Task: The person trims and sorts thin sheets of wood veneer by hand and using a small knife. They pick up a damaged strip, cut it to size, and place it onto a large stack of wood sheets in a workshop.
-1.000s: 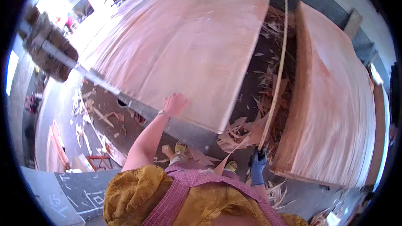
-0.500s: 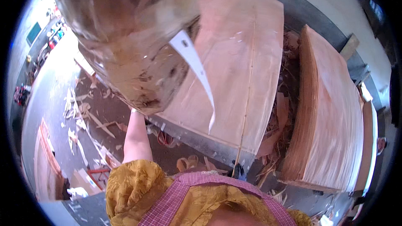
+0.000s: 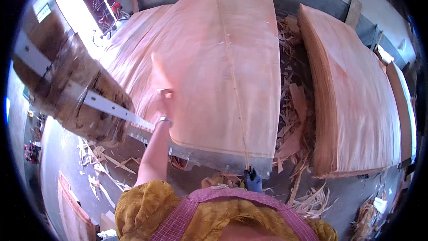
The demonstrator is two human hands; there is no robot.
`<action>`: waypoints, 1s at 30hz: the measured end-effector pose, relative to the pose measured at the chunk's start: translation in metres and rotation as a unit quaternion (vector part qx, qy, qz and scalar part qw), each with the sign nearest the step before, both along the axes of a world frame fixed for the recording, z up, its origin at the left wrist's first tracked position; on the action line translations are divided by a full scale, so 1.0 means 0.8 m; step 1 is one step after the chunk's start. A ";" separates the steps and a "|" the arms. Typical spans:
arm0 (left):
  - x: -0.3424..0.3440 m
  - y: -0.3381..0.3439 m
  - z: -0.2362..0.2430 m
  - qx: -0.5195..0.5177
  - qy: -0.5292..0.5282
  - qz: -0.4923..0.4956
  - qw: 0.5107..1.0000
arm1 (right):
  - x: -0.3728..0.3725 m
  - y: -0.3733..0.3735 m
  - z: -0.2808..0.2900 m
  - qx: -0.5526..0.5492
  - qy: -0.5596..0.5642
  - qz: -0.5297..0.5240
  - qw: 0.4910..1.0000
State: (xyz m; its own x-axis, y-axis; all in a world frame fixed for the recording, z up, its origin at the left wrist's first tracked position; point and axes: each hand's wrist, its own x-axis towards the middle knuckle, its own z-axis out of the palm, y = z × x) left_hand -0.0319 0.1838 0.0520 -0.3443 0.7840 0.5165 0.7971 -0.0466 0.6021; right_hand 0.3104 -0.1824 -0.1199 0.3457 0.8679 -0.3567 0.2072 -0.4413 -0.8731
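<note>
My left hand [image 3: 166,101], with a silvery band at its wrist, reaches over a wide stack of pale pinkish wood veneer sheets [image 3: 200,53]. Motion smears it, but a short strip of veneer [image 3: 161,71] appears to stick out from its fingers. At the stack's near edge, my right hand [image 3: 253,181], in a dark blue and black glove, is closed on the near end of a long thin stick [image 3: 235,87]. The stick lies lengthwise across the top sheet.
A mottled brown object with white perforated strips [image 3: 76,87] looms close at left. Another thick veneer stack [image 3: 356,89] stands at right, with torn scraps [image 3: 290,102] in the gap. More scraps [image 3: 100,165] litter the left floor. A board [image 3: 353,12] leans against the back wall.
The view has shifted, and the brown object now sits farther left. My left hand, hidden behind it before, now shows over the sheets. My right hand keeps hold of the stick.
</note>
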 end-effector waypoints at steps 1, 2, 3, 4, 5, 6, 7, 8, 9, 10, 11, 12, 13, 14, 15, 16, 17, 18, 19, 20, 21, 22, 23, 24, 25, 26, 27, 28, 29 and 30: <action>0.071 -0.004 0.005 -0.008 0.024 -0.065 0.998 | 0.005 0.008 -0.005 0.022 -0.017 -0.010 1.000; 0.140 -0.018 0.017 -0.015 0.052 -0.121 0.991 | 0.009 0.023 0.010 0.051 -0.083 0.013 0.995; 0.179 -0.012 0.015 -0.160 0.121 -0.127 0.971 | 0.001 0.044 0.021 0.057 -0.074 0.020 0.995; 0.231 -0.023 0.006 -0.148 0.020 -0.196 0.969 | 0.004 0.055 0.023 0.058 -0.115 0.040 0.991; 0.277 -0.035 -0.001 -0.160 0.030 -0.244 0.956 | 0.007 0.066 0.024 0.060 -0.156 0.061 0.984; 0.323 -0.047 -0.007 -0.172 0.038 -0.294 0.940 | 0.010 0.078 0.025 0.060 -0.165 0.067 0.982; 0.368 -0.054 -0.008 -0.200 0.157 -0.324 0.911 | 0.017 0.092 0.025 0.052 -0.153 0.067 0.985; 0.405 -0.061 -0.014 -0.208 0.162 -0.351 0.899 | 0.021 0.104 0.026 0.043 -0.088 0.054 0.994; 0.440 -0.070 -0.020 -0.216 0.167 -0.378 0.884 | 0.027 0.115 0.028 0.021 0.020 0.026 0.999; 0.468 -0.074 -0.038 -0.215 0.172 -0.379 0.883 | 0.028 0.123 0.032 -0.011 0.132 -0.002 0.991; 0.485 -0.075 -0.058 -0.213 0.193 -0.382 0.878 | 0.022 0.127 0.044 -0.040 0.199 -0.009 0.979; 0.492 -0.076 -0.077 -0.214 0.213 -0.383 0.873 | 0.019 0.128 0.068 -0.054 0.161 0.036 0.985; 0.514 -0.084 -0.083 -0.214 0.216 -0.390 0.869 | 0.023 0.125 0.079 -0.054 0.163 0.028 0.985; 0.537 -0.093 -0.082 -0.208 0.182 -0.419 0.865 | 0.028 0.123 0.085 0.071 0.021 -0.006 0.997; 0.553 -0.100 -0.080 -0.203 0.149 -0.446 0.859 | 0.034 0.124 0.092 0.191 -0.123 -0.038 0.973; 0.563 -0.103 -0.078 -0.173 0.160 -0.471 0.850 | 0.040 0.125 0.095 0.190 -0.124 -0.045 0.973; 0.571 -0.106 -0.075 -0.174 0.162 -0.476 0.847 | 0.044 0.127 0.099 0.154 -0.164 -0.018 0.974; 0.578 -0.108 -0.073 -0.189 0.161 -0.494 0.833 | 0.046 0.131 0.102 0.117 -0.203 0.009 0.972; 0.583 -0.111 -0.071 -0.205 0.162 -0.513 0.818 | 0.049 0.136 0.096 0.115 -0.201 0.004 0.973; 0.588 -0.115 -0.068 -0.206 0.163 -0.519 0.813 | 0.053 0.144 0.082 0.137 -0.211 0.034 0.967; 0.591 -0.119 -0.065 -0.202 0.160 -0.532 0.806 | 0.054 0.152 0.067 0.160 -0.220 0.066 0.960; 0.595 -0.114 -0.055 -0.190 0.158 -0.543 0.803 | 0.056 0.167 0.056 0.164 -0.223 0.061 0.959; 0.599 -0.114 -0.049 -0.188 0.156 -0.546 0.801 | 0.061 0.176 0.049 0.197 -0.251 0.086 0.944; 0.601 -0.114 -0.043 -0.188 0.156 -0.560 0.792 | 0.065 0.183 0.042 0.214 -0.267 0.098 0.935; 0.601 -0.114 -0.036 -0.188 0.158 -0.571 0.783 | 0.069 0.189 0.039 0.231 -0.281 0.111 0.925; 0.606 -0.121 -0.025 -0.184 0.154 -0.578 0.780 | 0.079 0.199 0.042 0.188 -0.090 0.043 0.977; 0.610 -0.131 -0.014 -0.168 0.151 -0.586 0.778 | 0.097 0.201 0.044 0.164 0.005 0.010 0.986; 0.602 -0.135 -0.008 -0.154 0.152 -0.583 0.783 | 0.100 0.206 0.055 0.143 0.105 -0.023 0.984; 0.599 -0.141 -0.004 -0.152 0.153 -0.580 0.786 | 0.113 0.200 0.065 0.133 0.274 -0.045 0.951; 0.599 -0.151 0.001 -0.123 0.064 -0.599 0.789 | 0.130 0.194 0.075 0.117 0.435 -0.065 0.890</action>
